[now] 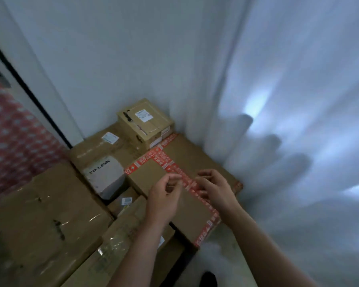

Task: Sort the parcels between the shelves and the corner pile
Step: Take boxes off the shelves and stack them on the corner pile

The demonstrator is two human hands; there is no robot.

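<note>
While I look down through the head camera, both of my hands hover over the flat brown cardboard box crossed with red printed tape [195,158], which lies at the right edge of the corner pile, against the white curtain [298,121]. My left hand [164,195] and right hand [214,189] sit close together above the tape line, fingers loosely curled and, as far as the blur lets me see, holding nothing. Just left of that box stands a white box marked TP-LINK [106,175]. At the pile's far corner, against the white wall [112,59], a small tan carton with a white label [145,121] rests on a wider brown carton [95,148]. A large brown carton with shiny clear tape [50,204] fills the near left edge
</note>
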